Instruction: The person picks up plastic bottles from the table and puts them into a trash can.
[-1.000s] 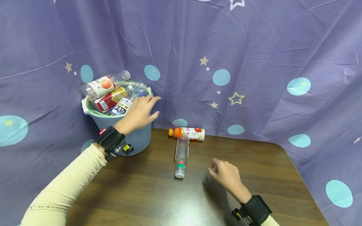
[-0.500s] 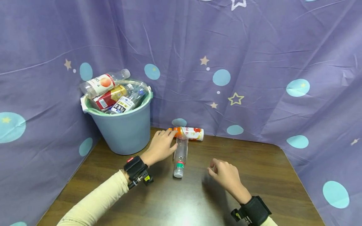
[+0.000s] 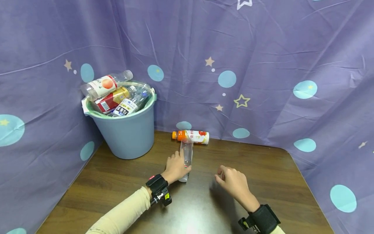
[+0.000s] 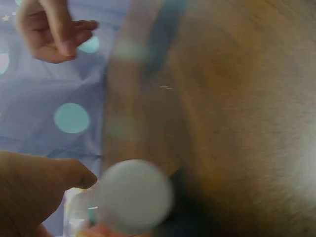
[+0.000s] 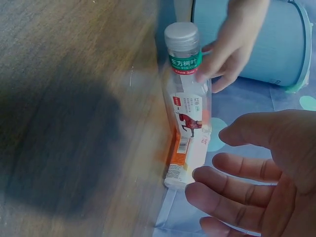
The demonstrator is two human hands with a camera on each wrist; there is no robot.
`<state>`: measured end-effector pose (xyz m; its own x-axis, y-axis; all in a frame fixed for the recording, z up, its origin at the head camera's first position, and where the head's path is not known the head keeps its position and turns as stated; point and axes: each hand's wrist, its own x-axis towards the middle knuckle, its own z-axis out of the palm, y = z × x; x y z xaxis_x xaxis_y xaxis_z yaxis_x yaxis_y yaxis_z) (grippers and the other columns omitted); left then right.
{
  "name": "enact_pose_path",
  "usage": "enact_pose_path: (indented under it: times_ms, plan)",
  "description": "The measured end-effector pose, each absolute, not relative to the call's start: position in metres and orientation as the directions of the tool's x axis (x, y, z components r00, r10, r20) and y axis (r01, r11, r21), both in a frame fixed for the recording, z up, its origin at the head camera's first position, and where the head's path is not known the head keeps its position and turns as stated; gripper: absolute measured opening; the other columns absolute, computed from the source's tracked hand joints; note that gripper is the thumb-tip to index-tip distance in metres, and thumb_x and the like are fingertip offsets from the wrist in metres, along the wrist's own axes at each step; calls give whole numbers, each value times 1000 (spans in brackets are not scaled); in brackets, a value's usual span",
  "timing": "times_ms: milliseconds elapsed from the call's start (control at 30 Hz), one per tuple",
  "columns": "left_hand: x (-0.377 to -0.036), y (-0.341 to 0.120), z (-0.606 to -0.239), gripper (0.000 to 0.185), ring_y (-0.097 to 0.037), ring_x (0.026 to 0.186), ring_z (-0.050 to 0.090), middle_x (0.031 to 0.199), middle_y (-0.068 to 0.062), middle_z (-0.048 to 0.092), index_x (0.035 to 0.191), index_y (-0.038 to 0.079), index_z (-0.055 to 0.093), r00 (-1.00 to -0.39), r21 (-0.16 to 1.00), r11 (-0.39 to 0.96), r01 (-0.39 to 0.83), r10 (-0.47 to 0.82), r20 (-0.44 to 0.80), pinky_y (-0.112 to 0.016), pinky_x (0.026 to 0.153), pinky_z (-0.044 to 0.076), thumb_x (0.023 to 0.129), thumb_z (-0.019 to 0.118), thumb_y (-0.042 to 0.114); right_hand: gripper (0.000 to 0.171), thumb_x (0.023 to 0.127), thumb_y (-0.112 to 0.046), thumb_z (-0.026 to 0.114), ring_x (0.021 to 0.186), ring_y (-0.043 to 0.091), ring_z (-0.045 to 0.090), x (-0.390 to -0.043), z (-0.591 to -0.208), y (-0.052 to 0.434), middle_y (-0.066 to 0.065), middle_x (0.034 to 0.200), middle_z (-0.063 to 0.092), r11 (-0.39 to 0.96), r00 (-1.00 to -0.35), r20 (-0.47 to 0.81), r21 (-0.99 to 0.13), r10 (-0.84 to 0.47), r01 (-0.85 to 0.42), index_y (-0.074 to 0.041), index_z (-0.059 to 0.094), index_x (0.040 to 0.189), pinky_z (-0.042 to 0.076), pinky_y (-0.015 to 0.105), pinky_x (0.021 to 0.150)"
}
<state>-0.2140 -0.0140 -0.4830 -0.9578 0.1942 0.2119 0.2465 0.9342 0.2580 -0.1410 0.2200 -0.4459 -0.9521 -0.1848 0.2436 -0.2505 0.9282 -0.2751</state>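
A clear plastic bottle with a grey cap and a green neck band (image 3: 186,160) lay on its side on the dark brown wooden table (image 3: 122,182), cap end pointing toward the person. The left hand (image 3: 176,166) gripped this bottle near its cap end, fingers curled over its side; the right wrist view showed those fingers (image 5: 217,64) wrapped just below the green band. In the blurred left wrist view, the round grey cap (image 4: 133,195) sat just beside the thumb.

The right hand (image 3: 233,182) hovered to the right of the clear bottle, well apart from it, fingers loosely curled and holding nothing.

Just beyond the clear bottle's far end, touching or nearly touching it, a white-labelled bottle with an orange cap (image 3: 191,136) lay crosswise against the purple cloth backdrop with blue dots and stars (image 3: 263,65).

To the left of the clear bottle, farther back, stood a pale blue plastic bucket (image 3: 128,133), heaped above its rim with empty bottles and a red carton (image 3: 112,96).
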Motion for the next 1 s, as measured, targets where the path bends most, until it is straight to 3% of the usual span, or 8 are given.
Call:
enact_pose_path:
  times_ms: [233,500,700,833,1000]
  plan:
    - [-217,-14,-495,101,-38,102,66,116,-23,61,147,-8,37,-961,251,941,225,172,218,-49,85,53,75,86,42,14,87,-23,79,48,8,42,-141,-446,221,-8,60,52,928,-954,240,-278,-182,-247,-16,67,85,31,24,44]
    - [-217,-23,-498,100,-40,106,65,120,-25,64,148,-9,38,-967,255,943,212,166,193,-52,89,52,70,89,24,13,86,-24,79,49,8,44,-142,-448,223,-8,61,54,933,-957,237,-277,-166,-230,-16,68,85,33,26,45]
    - [-223,-31,-504,82,-41,102,66,117,-24,67,144,-6,45,-960,239,940,242,196,199,-52,87,52,72,82,12,13,86,-23,79,50,8,44,-143,-451,224,-7,61,55,932,-959,231,-280,-166,-229,-14,69,87,34,26,45]
    - [-225,-34,-509,62,-37,92,67,104,-18,70,127,0,57,-939,201,937,286,233,253,-49,79,53,71,80,10,14,86,-23,79,50,8,44,-143,-454,223,-7,62,55,930,-959,228,-284,-169,-232,-14,68,85,33,26,45]
    - [-229,-38,-516,48,-33,85,67,94,-14,69,112,3,60,-913,157,933,325,267,308,-45,71,53,71,81,14,14,86,-24,79,50,8,44,-144,-458,221,-8,61,54,934,-961,217,-275,-172,-229,-16,68,85,34,26,45]
